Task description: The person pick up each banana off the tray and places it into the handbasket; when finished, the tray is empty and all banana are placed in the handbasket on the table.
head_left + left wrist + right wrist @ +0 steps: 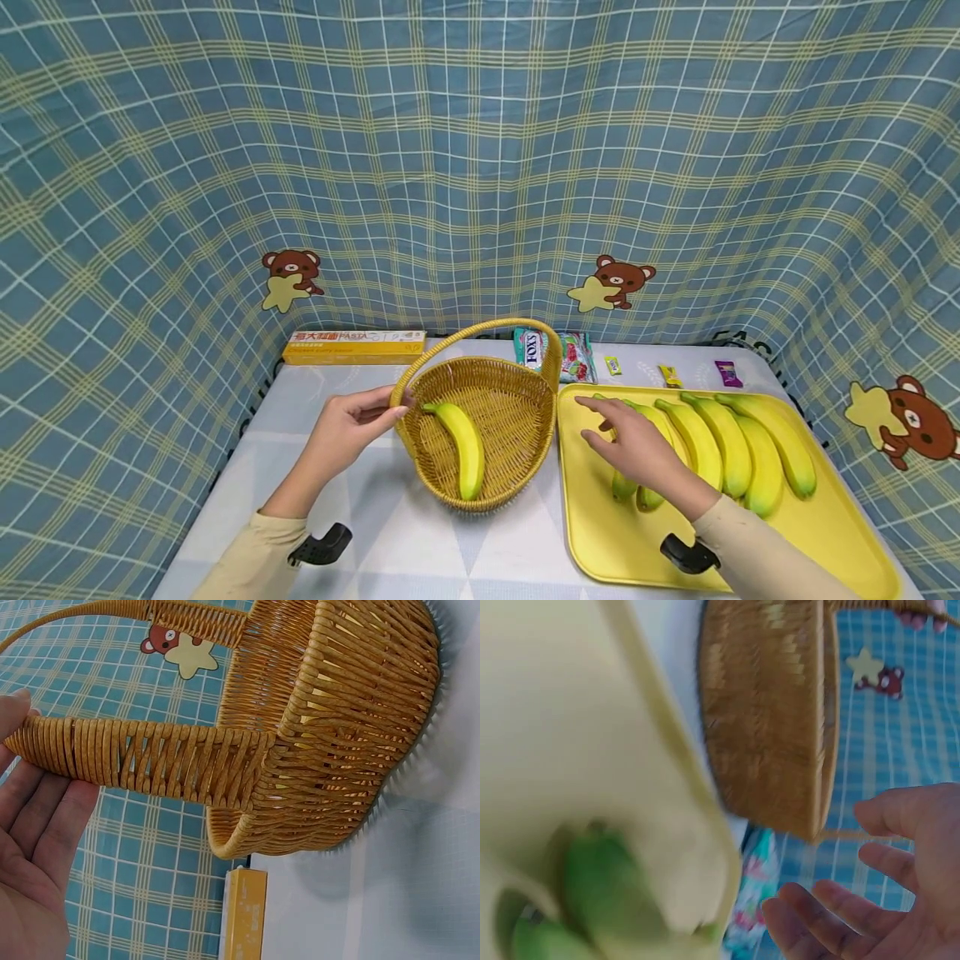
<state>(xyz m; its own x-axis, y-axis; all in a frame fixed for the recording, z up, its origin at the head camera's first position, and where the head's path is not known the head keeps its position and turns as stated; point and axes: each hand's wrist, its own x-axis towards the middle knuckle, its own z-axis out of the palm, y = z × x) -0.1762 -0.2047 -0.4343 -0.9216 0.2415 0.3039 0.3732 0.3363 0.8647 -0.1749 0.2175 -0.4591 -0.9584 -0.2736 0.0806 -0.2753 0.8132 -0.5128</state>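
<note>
My left hand (352, 429) grips the handle of a wicker basket (517, 425) on its left side, thumb and fingers round the woven band in the left wrist view. One banana (467, 450) lies inside the basket, stem toward the back left. Over the left part of a yellow tray (615, 550), my right hand (626, 437) hovers with its fingers spread and nothing in them. Several bananas (731, 446) lie side by side on that tray, and the right hand partly covers the leftmost ones. In the right wrist view the bananas' ends (607, 885) look blurred.
Behind the basket lies a FOX'S candy bag (577, 358). A yellow pasta box (352, 347) stands at the back left. Small wrapped candies, one yellow (670, 377) and one purple (727, 373), lie behind the tray. A plaid curtain (480, 167) encloses the table.
</note>
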